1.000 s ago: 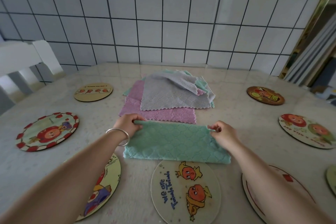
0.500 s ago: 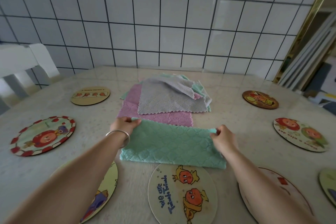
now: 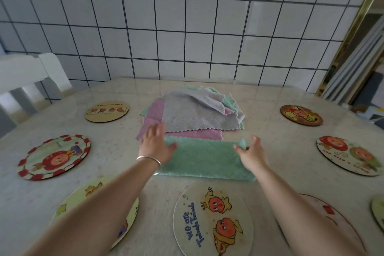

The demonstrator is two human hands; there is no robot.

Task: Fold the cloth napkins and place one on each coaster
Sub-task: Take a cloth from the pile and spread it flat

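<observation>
Marbled table (image 3: 270, 122) | white-tiled wall (image 3: 187, 37) | both hands' fingers spread, released, over green napkin (image 3: 205, 158)

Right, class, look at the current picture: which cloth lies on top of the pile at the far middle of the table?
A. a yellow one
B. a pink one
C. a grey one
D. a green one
C: the grey cloth lies uppermost on the pile, with the pink cloth showing beneath it and green edges peeking out at the back; the folded green napkin lies apart, nearer the person.
</observation>
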